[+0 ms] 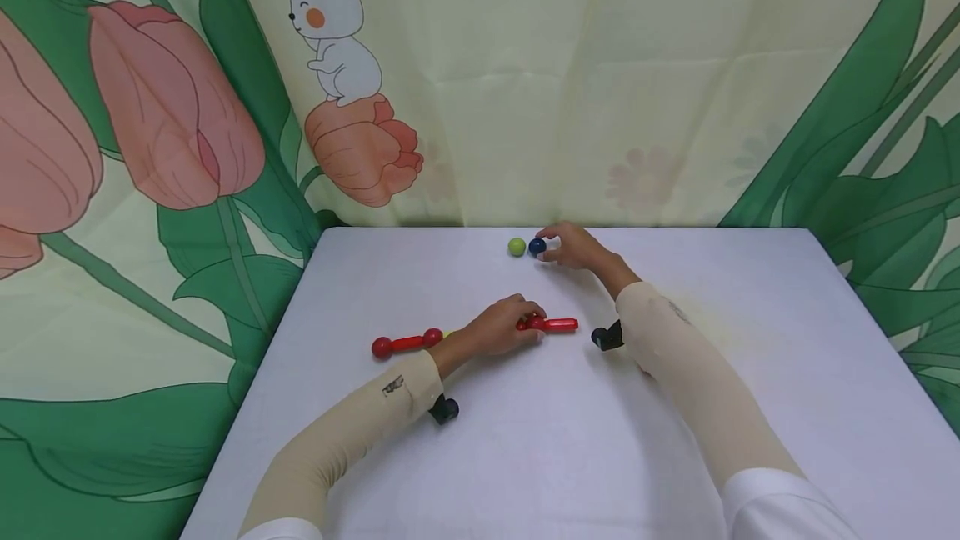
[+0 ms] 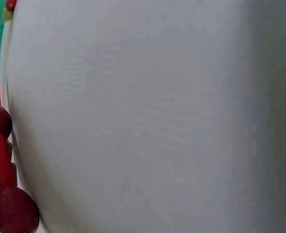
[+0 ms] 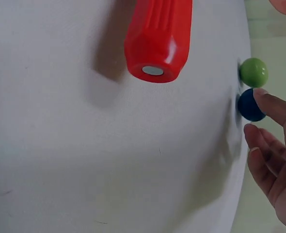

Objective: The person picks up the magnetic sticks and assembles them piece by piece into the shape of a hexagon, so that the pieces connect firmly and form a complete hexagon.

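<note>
Over the middle of the table, my left hand point(image 1: 498, 327) grips a red toy rod point(image 1: 561, 325) joined to a red ball point(image 1: 535, 322). In the left wrist view a second red rod point(image 2: 1, 160) and a darker red ball point(image 2: 13, 211) continue the row, fingers behind them. The first rod's free end point(image 3: 152, 70) has a silver disc in the right wrist view. By the far edge, thumb and index finger of my right hand point(image 1: 576, 246) pinch a dark blue ball point(image 1: 537, 247); the other fingers curl below. A lime green ball point(image 1: 517, 247) sits beside it.
Left of my left hand lies another red rod point(image 1: 407, 343) with a red ball point(image 1: 381, 347) at one end and a second at the other. A yellowish bit point(image 1: 447, 333) shows beside it, mostly hidden. A printed curtain point(image 1: 510, 123) hangs behind the white table point(image 1: 525, 457).
</note>
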Motion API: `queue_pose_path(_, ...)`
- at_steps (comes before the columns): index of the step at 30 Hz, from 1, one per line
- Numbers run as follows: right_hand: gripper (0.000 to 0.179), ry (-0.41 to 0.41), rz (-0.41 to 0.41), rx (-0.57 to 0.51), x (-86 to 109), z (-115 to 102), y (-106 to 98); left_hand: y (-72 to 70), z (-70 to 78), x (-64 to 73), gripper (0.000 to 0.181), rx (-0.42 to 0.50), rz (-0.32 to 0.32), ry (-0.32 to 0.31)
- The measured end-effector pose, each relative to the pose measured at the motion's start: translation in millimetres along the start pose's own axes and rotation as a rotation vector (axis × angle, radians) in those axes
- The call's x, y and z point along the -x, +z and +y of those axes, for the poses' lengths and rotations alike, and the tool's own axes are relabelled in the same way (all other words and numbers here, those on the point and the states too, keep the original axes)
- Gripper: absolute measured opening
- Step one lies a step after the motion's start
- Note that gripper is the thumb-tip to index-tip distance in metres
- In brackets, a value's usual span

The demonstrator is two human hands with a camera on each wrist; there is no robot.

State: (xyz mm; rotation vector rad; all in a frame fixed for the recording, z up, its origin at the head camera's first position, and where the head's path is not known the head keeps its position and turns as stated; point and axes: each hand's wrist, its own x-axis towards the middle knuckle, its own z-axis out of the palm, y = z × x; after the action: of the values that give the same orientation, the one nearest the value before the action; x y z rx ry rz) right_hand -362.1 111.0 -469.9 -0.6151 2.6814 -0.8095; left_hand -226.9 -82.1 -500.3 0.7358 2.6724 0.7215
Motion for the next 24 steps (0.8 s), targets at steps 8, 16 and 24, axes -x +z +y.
queue_pose_path(8, 0.037, 0.0, 0.017, 0.019, -1.8, -3, 2, 1.3, 1.5, 0.1, 0.04, -0.005, -0.004, -0.003)
queue_pose_path(16, 0.036, -0.014, 0.01, 0.006, 0.0, -1, 2, 0.8, 1.9, -0.5, 0.04, -0.01, -0.003, 0.006)
queue_pose_path(24, 0.037, -0.056, 0.009, 0.013, 9.9, 7, -4, -2.8, 0.4, 1.1, 0.039, -0.011, -0.023, 0.0)
